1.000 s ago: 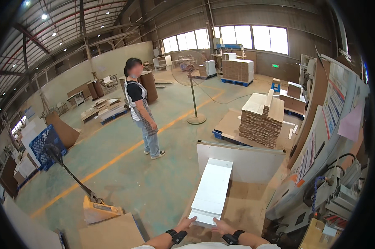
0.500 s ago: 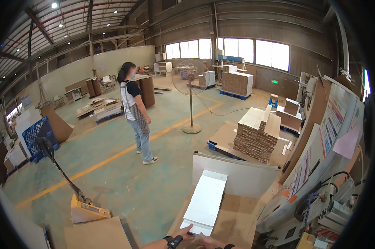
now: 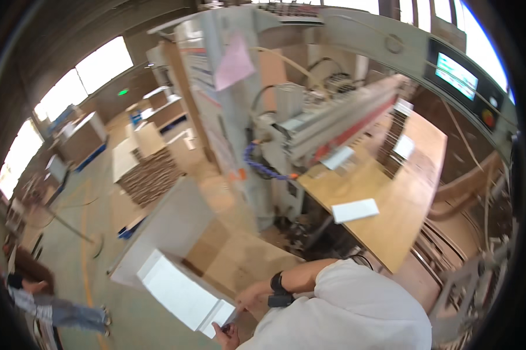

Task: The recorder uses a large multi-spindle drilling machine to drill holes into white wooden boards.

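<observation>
A stack of long white boards (image 3: 181, 289) lies on a brown surface at the lower left, with a shorter white board (image 3: 216, 319) at its near end. My left hand (image 3: 228, 336) is closed on the near corner of that short board, thumb along its edge. At the board's other near corner, my right hand (image 3: 252, 296) has its fingers curled against the end; part of the grip is blurred. A black band and a black device sit on my right wrist, below a white sleeve (image 3: 356, 309).
A machine (image 3: 327, 128) with a wooden worktable (image 3: 385, 210) stands to the right; a white piece (image 3: 355, 210) and a stack of strips (image 3: 396, 140) lie on it. An upright panel (image 3: 169, 233) borders the boards. A pile of wood (image 3: 149, 175) and a person (image 3: 59, 309) are at left.
My view has swung right and tilted, bringing the machine and its worktable to the middle. Both hands stay at the near end of the white boards.
</observation>
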Tool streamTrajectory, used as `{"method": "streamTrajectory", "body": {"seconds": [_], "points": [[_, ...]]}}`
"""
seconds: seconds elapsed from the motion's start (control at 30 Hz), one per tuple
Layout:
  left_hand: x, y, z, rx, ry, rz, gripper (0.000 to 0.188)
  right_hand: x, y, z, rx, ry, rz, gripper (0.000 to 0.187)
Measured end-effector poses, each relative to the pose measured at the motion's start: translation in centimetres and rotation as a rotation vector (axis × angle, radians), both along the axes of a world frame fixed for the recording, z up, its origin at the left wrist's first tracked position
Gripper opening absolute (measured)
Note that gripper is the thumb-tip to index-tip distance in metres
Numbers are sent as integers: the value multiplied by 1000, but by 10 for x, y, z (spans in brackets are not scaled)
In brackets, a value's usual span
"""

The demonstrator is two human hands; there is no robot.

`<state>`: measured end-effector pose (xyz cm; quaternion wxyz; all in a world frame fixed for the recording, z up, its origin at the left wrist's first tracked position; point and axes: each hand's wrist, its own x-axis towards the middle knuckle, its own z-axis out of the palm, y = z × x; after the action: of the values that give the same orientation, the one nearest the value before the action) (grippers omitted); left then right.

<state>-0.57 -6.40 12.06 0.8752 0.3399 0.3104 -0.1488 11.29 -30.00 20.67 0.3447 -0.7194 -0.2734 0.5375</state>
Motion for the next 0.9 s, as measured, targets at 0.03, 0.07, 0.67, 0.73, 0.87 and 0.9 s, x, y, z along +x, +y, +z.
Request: {"method": "streamTrajectory", "body": {"seconds": [0.03,0.07,0.67,0.73,0.87,0.9], "points": [[0,-2,-5,98,102,-18,72,4,-20,17,72,-150,14,31],[2,-9,1,89,119,-73,72,1,-42,33,90,-266,-157,31],[46,-262,140,-54,-254,-958,31,-173,-408,160,-610,-1393,-948,61],[32,-293,146,-89,-232,-1017,30,-195,-430,134,-473,-1701,-890,60],[2,-321,157,-89,-113,-967,30,-180,-391,193,-268,-1544,-812,55],[-4,-323,162,-80,-113,-931,30,-175,-392,192,-203,-1452,-835,56]]}}
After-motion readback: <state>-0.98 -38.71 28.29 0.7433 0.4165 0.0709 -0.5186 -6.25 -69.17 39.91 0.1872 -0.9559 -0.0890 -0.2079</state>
